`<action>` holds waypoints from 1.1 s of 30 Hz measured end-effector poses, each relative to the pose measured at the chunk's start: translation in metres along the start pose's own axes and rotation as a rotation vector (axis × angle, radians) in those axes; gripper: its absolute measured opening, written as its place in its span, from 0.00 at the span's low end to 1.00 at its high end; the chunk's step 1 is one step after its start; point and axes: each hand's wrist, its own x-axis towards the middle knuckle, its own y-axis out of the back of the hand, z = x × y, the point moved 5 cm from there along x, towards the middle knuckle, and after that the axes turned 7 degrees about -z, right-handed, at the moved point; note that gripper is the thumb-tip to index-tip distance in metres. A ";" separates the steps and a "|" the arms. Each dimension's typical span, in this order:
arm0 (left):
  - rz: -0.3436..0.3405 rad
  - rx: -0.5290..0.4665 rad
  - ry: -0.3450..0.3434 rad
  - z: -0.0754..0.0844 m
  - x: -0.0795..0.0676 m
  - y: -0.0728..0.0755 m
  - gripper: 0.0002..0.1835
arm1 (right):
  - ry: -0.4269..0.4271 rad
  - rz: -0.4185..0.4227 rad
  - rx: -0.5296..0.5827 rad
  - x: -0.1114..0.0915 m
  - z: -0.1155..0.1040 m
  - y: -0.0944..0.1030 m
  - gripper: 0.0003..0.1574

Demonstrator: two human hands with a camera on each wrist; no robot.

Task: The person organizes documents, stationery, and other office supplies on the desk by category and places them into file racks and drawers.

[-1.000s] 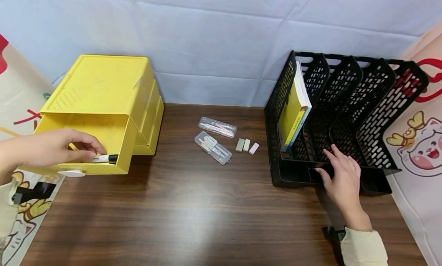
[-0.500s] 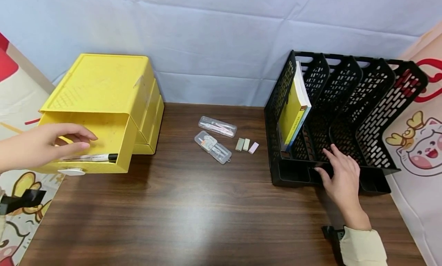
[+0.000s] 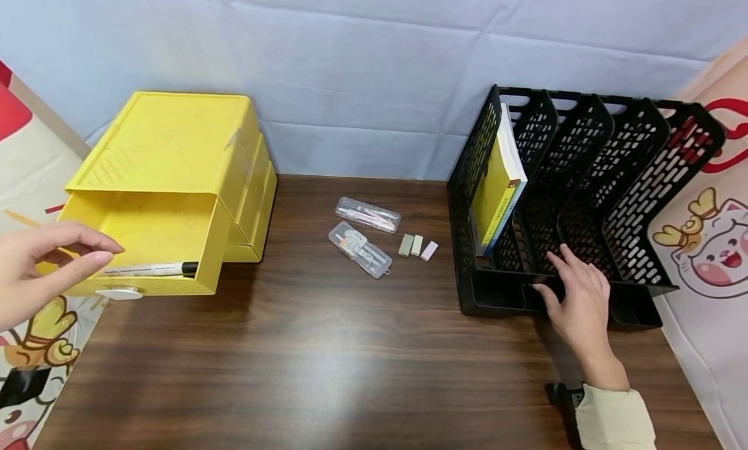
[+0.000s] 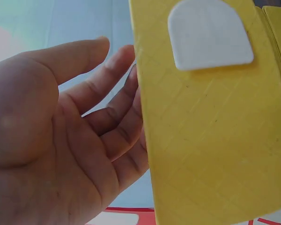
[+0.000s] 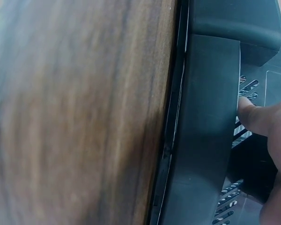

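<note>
The marker (image 3: 149,269) lies in the open drawer (image 3: 175,285), along its front wall, to the right of the left hand (image 3: 49,268) and well apart from the right. The left hand is at the drawer's left front corner, holding nothing, its fingers loosely bent and the thumb apart from them; the left wrist view shows the palm bare beside the drawer front with its white handle (image 4: 210,35). The right hand (image 3: 578,300) has its fingers spread over the front of the black rack (image 3: 491,309) and grips nothing I can see, though most of its fingers are out of the right wrist view.

Half a second ago the left hand was over the marker; it has since drawn back leftward, leaving more of the drawer in sight. The right hand has stayed put.

The brown wooden table (image 3: 327,365) also bears two clear cases (image 3: 368,215) and three small erasers (image 3: 417,245). Books (image 3: 493,197) stand in the rack's left slot. Pale blue cloth (image 3: 362,80) hangs behind.
</note>
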 end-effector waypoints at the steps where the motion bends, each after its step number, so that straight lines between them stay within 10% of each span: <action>1: 0.016 -0.002 0.002 0.001 -0.003 0.000 0.01 | 0.000 0.002 0.002 0.000 0.000 0.000 0.43; 15: 0.245 -0.037 -0.011 0.014 -0.041 0.008 0.14 | -0.007 -0.001 0.001 0.001 -0.003 0.000 0.42; 33: 0.106 -0.359 0.118 -0.017 -0.077 -0.033 0.21 | 0.005 0.016 0.011 0.002 -0.005 -0.001 0.42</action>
